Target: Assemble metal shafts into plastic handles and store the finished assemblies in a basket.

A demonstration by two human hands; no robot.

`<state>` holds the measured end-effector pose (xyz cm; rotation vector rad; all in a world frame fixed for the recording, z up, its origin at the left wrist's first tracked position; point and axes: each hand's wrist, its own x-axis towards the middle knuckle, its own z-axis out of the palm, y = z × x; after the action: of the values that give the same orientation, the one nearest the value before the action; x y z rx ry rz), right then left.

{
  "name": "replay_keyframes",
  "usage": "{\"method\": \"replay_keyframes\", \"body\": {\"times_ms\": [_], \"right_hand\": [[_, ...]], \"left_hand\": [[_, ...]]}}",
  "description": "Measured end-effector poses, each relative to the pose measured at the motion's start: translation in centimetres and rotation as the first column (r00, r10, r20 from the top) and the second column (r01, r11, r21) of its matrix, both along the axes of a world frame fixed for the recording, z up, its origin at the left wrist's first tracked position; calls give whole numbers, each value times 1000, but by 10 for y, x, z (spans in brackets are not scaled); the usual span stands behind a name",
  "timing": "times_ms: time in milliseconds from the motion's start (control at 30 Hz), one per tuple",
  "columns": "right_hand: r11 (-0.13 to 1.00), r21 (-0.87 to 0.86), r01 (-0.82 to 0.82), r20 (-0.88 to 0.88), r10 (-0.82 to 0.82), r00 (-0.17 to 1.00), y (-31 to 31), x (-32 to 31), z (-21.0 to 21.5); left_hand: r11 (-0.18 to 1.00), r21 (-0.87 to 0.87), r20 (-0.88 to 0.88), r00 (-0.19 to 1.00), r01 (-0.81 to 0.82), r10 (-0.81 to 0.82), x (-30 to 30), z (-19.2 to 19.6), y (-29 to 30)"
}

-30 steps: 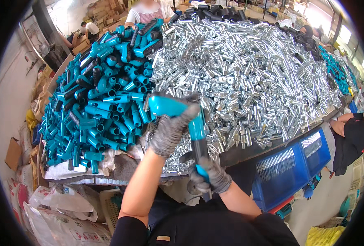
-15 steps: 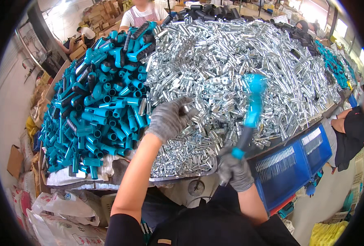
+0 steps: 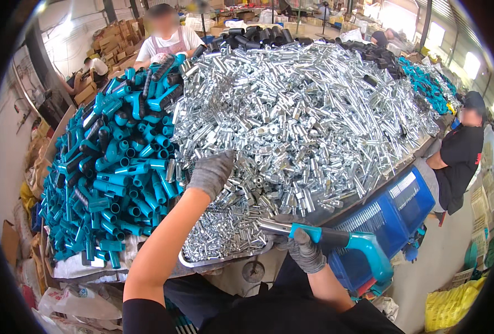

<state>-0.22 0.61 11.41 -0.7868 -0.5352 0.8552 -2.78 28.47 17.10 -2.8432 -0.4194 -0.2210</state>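
My right hand (image 3: 302, 247), in a grey glove, is closed around a teal and black pistol-shaped tool body (image 3: 336, 237). This tool lies nearly level, its silver metal end to the left and its curved teal grip to the right. My left hand (image 3: 210, 173), also gloved, reaches into the heap of silver metal fittings (image 3: 280, 122), back of the hand up. Its fingers are bent together, and their tips are hidden, so what they hold cannot be made out. Below it, a tray (image 3: 224, 260) of small silver pieces sits at the table's near edge.
Teal and black plastic handles (image 3: 119, 172) are piled on the left. Blue bins (image 3: 364, 261) with rows of metal rods stand at the right edge. One person (image 3: 169, 39) is across the heap, another (image 3: 461, 150) at the right. Black tubes (image 3: 263, 36) lie at the back.
The tool in my right hand has swung from upright to nearly level, its curved grip now to the right. My left hand's fingers have bent down into the metal parts. The view has shifted.
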Motion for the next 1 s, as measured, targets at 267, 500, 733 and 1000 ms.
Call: {"method": "replay_keyframes", "body": {"times_ms": [267,500,733,1000], "right_hand": [[971,31,236,187,-238,953,7,0,-18],[997,-79,12,41,-9,999,20,-21,-10],[981,-191,-26,238,72,969,18,-29,17],[979,-199,-43,223,88,971,19,-33,22]], "left_hand": [[162,-890,454,866,427,211,-111,2,-89],[78,-907,419,865,414,276,-155,-19,-115],[102,-976,212,945,192,248,-171,10,-115],[-50,-969,222,942,242,253,-175,5,-116]]}}
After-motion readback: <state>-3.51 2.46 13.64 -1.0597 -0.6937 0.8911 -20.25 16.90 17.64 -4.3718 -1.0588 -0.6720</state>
